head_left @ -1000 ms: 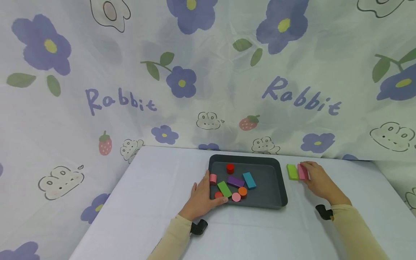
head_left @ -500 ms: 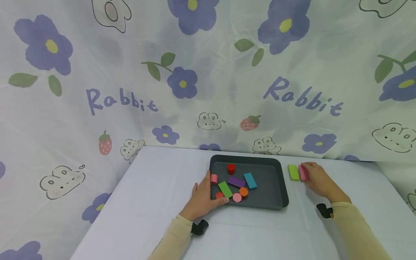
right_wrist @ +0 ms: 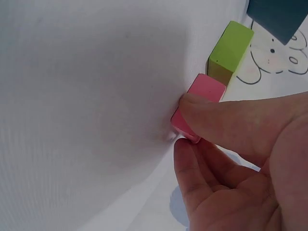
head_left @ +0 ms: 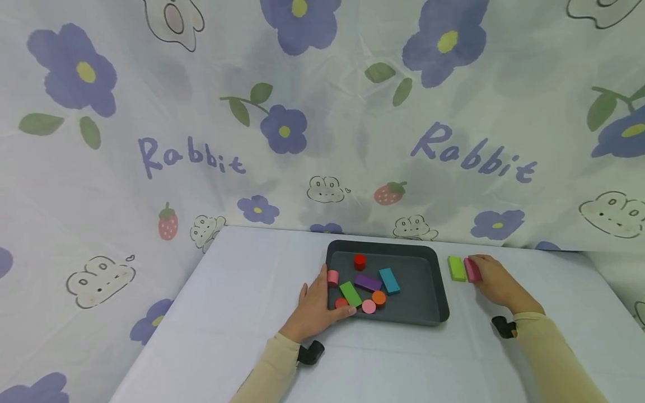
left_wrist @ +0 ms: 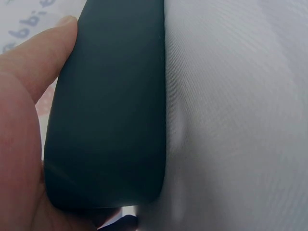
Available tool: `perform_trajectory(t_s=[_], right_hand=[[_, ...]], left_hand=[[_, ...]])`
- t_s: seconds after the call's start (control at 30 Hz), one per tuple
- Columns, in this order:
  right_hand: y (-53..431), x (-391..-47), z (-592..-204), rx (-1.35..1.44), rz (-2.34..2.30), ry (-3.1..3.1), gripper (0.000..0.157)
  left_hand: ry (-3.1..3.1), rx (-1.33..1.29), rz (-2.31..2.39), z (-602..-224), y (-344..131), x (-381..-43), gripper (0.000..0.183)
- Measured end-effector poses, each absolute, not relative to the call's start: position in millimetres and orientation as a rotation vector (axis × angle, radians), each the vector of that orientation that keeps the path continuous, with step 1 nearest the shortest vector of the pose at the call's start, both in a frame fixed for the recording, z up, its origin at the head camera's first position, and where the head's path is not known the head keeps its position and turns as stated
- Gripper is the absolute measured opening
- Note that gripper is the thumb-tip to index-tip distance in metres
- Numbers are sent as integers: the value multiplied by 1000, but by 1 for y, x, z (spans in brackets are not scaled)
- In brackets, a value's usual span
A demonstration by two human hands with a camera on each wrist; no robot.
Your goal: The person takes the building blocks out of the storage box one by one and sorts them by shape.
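My left hand [head_left: 316,307] rests at the near left corner of a dark grey tray [head_left: 423,291], fingers extended along its left side and thumb over the front rim. The left wrist view shows the thumb pressed to the rim of the tray's outer wall [left_wrist: 110,110]. On the table right of the tray, my right hand [head_left: 499,284] pinches a pink block [head_left: 472,270] between thumb and fingers. A lime green block [head_left: 457,268] lies just left of it. In the right wrist view the pink block [right_wrist: 207,88] stands close beside the lime block [right_wrist: 232,48].
Inside the tray are a purple block [head_left: 368,282], a blue block [head_left: 389,281] and a green block [head_left: 350,294]. Several round pieces lie there too, among them a red cylinder [head_left: 360,262] and an orange one [head_left: 378,298]. A printed cloth [head_left: 353,140] hangs behind the table.
The head view has shifted slightly, so everything appears a little further right. My left hand stays on the tray and my right hand keeps its pinch on the pink block.
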State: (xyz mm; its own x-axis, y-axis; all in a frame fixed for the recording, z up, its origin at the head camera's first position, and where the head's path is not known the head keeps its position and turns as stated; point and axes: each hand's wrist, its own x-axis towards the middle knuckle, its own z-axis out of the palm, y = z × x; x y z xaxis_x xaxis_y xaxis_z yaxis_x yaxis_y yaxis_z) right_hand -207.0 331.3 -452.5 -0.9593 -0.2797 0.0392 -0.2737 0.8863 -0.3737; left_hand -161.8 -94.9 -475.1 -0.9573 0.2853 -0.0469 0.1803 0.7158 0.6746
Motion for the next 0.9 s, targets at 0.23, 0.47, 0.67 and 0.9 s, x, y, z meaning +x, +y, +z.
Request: perform_trajectory(t_s=[0.23,0.47,0.67,0.9], right_hand=[[335,-213,-455,-442,-587,3031,58],[336,-216,-448,-404,-596,3016,64],[333,-213,-443,-416,-613,3028,67],[325,-208,-434,-483,-714,3062,68]], left_hand=[[2780,364,1051,-474,-92,-163,119],[2779,347,1052,-473,-90,-164,118],[2774,353,1062,-472,-91,-163,119],[2780,357,1060,-473,-91,-164,118]])
